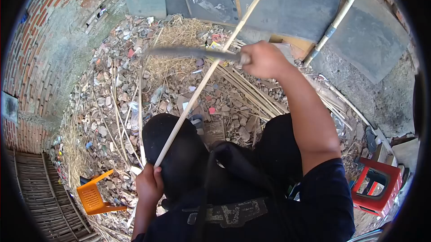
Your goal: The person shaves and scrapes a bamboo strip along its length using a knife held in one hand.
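Note:
A long pale bamboo strip slants from my left side up toward the far wall, passing over my left knee. My left hand is closed around its near end. In my right hand is the handle of a machete, its long dark blade pointing left. The blade crosses the strip about two thirds of the way up; whether the edge touches it I cannot tell. More split bamboo strips lie in a bundle on the ground beyond my right knee.
Rubble and litter cover the ground, with wood shavings ahead. An orange plastic stool lies at left, a red stool at right. A brick wall and a pale pole bound the space.

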`<action>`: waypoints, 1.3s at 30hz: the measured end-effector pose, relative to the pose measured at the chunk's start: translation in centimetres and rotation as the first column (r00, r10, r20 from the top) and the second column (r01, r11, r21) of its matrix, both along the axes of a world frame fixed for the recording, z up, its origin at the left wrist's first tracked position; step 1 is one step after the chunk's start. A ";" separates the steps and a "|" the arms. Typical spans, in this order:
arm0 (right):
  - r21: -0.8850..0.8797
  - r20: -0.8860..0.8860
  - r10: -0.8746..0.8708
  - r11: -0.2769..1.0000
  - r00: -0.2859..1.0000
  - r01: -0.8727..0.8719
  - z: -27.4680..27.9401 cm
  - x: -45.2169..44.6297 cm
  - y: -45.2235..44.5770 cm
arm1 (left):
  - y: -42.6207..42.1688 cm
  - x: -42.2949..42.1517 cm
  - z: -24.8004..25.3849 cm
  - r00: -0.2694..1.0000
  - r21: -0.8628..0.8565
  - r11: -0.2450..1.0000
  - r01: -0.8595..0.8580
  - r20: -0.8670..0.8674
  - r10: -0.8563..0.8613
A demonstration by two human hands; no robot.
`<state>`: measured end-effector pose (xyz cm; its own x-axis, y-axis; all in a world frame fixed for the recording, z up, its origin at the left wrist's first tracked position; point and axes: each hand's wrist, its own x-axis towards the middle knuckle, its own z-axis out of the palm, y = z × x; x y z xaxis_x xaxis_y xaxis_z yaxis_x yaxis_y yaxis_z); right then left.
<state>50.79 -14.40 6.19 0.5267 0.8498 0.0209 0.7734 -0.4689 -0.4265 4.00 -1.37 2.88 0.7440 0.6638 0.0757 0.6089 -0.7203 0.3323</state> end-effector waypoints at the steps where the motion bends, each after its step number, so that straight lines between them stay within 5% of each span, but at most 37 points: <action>1: -0.061 0.099 0.086 0.995 0.991 -0.081 0.8 -1.1 0.3 | 0.2 0.1 0.1 1.000 -0.025 1.000 0.003 0.004 -0.003; 2: -0.147 0.167 0.130 0.984 0.977 -0.106 1.6 -1.9 0.5 | 0.4 -0.1 0.2 1.000 -0.050 0.999 0.005 0.006 -0.005; 5: -0.025 -0.270 -0.036 0.999 0.962 0.030 -4.6 3.0 1.5 | 0.3 -1.6 0.2 0.998 -0.064 0.998 -0.027 -0.052 0.023; 6: -0.092 -0.128 -0.127 0.989 0.984 0.115 -5.6 4.6 1.6 | 0.4 -1.5 0.1 0.998 -0.044 0.998 -0.033 -0.046 0.031; 10: 0.019 -0.166 -0.194 0.980 0.967 0.200 -5.1 4.7 0.3 | 0.4 -1.0 0.8 0.999 -0.033 0.999 -0.032 -0.045 0.031; 13: 0.090 -0.144 -0.072 0.992 0.987 0.085 -2.7 3.0 -0.2 | 0.0 -0.6 0.4 0.999 -0.016 1.000 -0.022 -0.023 0.022; 14: 0.075 -0.029 -0.014 0.997 0.999 0.017 -2.1 2.3 -0.4 | -0.1 -0.5 0.2 1.000 -0.002 1.000 -0.020 -0.009 0.020; 17: -0.066 -0.063 -0.037 0.997 0.997 0.033 -1.5 3.0 -0.7 | -0.1 -1.1 -0.1 0.999 0.023 1.000 -0.001 0.043 0.000; 18: -0.046 -0.163 -0.167 0.986 0.972 0.162 -3.3 4.3 -0.3 | -0.2 -1.1 0.3 0.999 -0.018 0.999 -0.038 -0.005 0.038; 21: -0.097 -0.064 -0.331 0.941 0.941 0.324 -5.0 6.1 -0.1 | 0.3 -1.3 1.7 0.996 -0.050 0.998 -0.034 -0.090 0.029; 25: -0.098 -0.067 -0.116 0.989 0.991 0.110 -2.1 3.1 -0.1 | 0.5 -0.5 3.5 0.999 -0.249 0.968 -0.026 -0.046 0.014; 31: -0.070 0.105 0.214 0.976 0.971 -0.207 -0.1 -3.3 1.6 | 0.8 0.2 2.4 0.999 -0.228 0.974 0.003 -0.048 -0.014; 35: 0.024 -0.209 0.089 0.996 0.974 -0.085 -2.4 -1.0 2.2 | 0.8 0.2 2.3 1.000 -0.199 0.980 0.011 -0.025 -0.016; 39: 0.023 -0.115 0.012 1.000 0.993 -0.009 -2.9 -0.1 2.1 | 0.6 0.2 2.6 0.999 -0.168 0.986 -0.002 -0.051 -0.007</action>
